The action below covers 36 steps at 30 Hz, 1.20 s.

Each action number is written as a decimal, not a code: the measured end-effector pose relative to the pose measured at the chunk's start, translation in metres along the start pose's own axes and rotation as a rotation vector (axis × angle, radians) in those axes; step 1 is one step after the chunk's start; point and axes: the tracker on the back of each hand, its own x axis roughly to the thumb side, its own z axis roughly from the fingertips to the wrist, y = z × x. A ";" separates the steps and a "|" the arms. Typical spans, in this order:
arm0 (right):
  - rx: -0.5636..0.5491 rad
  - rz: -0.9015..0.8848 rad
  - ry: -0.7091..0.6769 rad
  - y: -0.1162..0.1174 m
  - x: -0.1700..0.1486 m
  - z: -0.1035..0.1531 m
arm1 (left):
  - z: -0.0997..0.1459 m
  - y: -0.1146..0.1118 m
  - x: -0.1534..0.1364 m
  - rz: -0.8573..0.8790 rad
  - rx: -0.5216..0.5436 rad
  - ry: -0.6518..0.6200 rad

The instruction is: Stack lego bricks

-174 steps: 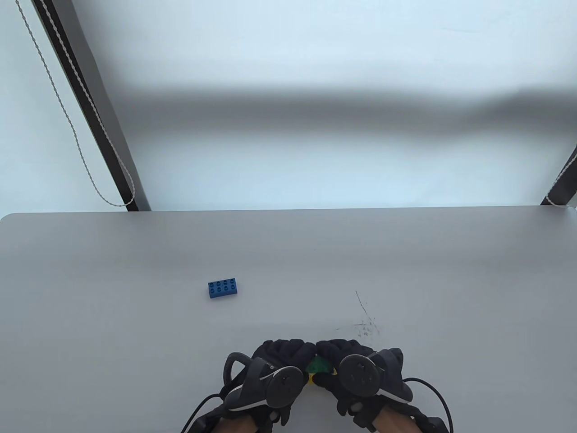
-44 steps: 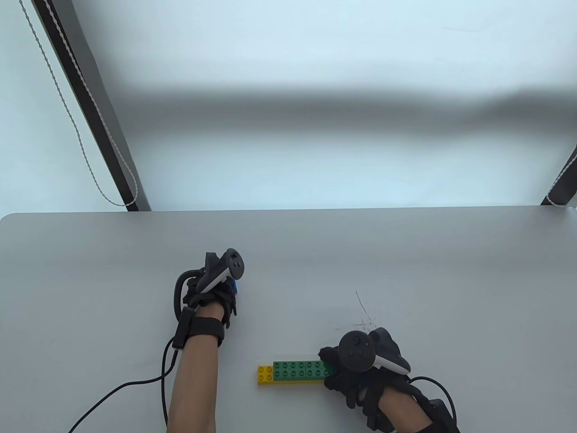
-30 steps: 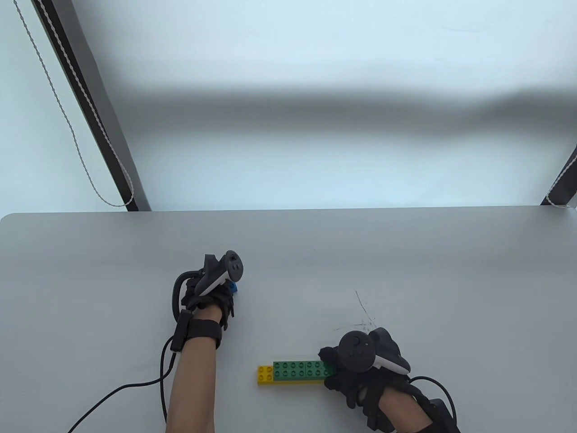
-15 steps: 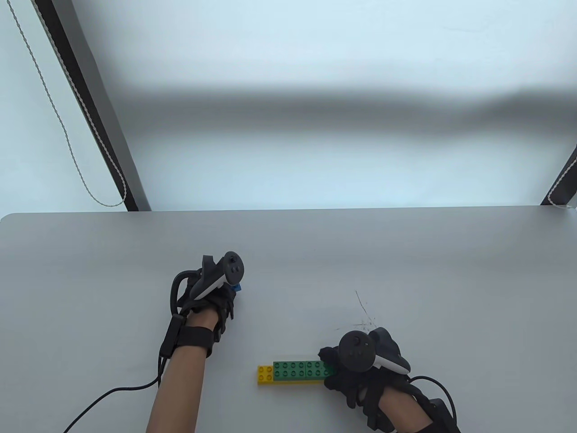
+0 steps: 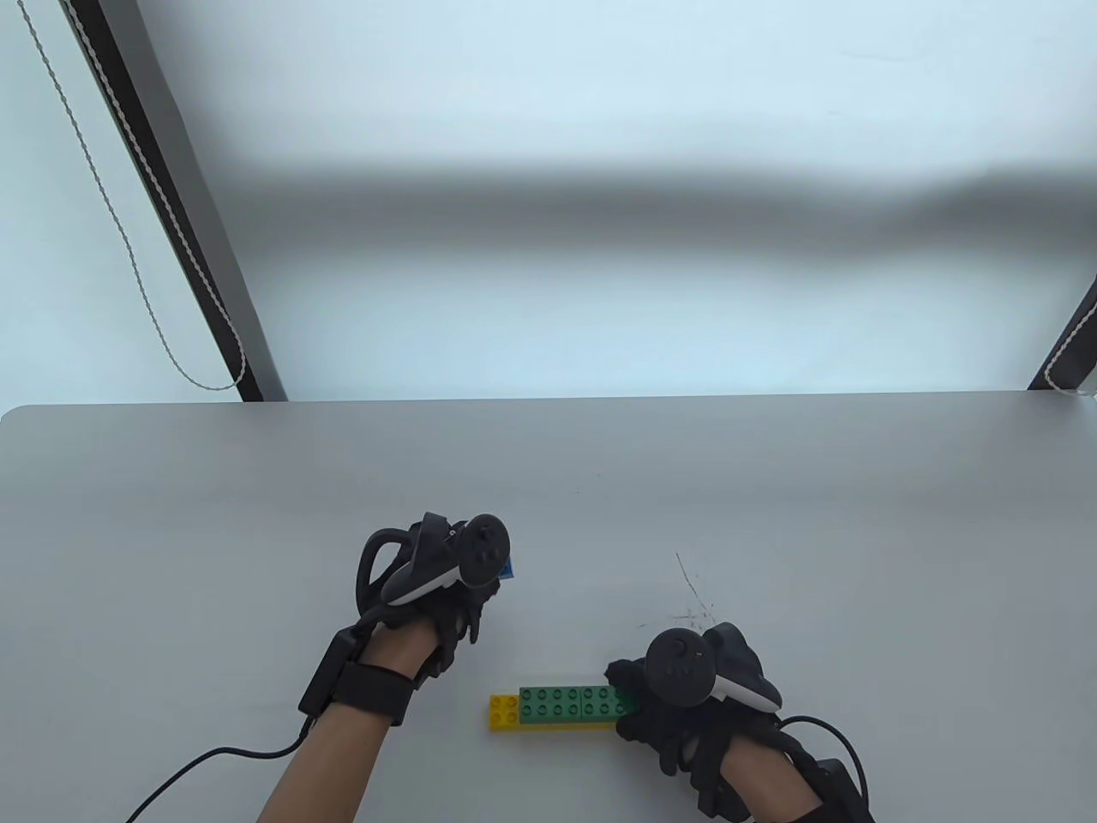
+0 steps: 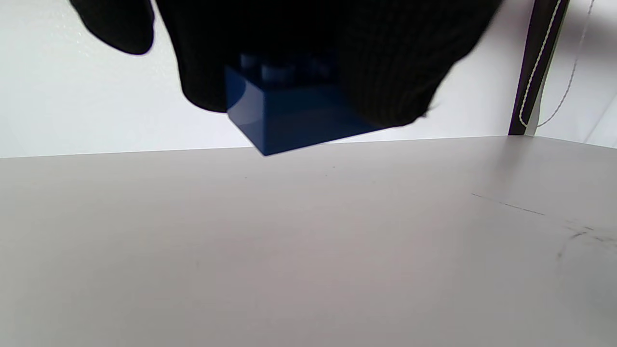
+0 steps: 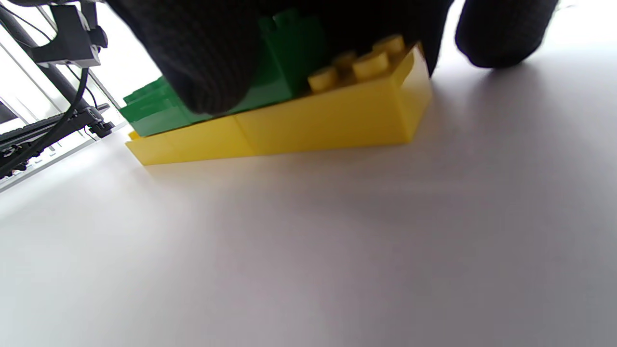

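meanwhile, right hand [image 5: 686, 711] pins the green-on-yellow stack [image 5: 557, 710] steady; left hand [image 5: 433, 591], up-left of it, grips blue brick [image 6: 289, 113], lifted for stacking.

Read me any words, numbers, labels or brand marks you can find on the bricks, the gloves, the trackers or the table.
None can be read.
blue brick: no print shows.
green bricks and yellow bricks: bare studs, no lettering legible.
Tracker on left hand and on right hand: no readable marking.
table: only scratches.

Grey table [image 5: 771, 480], pale wall [image 5: 600, 103], dark post [image 5: 171, 214] with looped cord [image 5: 137, 266]
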 end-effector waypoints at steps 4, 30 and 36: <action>0.000 0.000 0.000 0.000 0.000 0.000 | 0.017 0.004 0.020 0.028 0.036 -0.040; -0.033 -0.009 0.020 0.002 -0.001 0.003 | 0.069 -0.028 0.107 0.013 0.036 -0.214; -0.034 -0.013 0.026 0.002 -0.001 0.003 | 0.069 -0.035 0.113 0.012 0.007 -0.229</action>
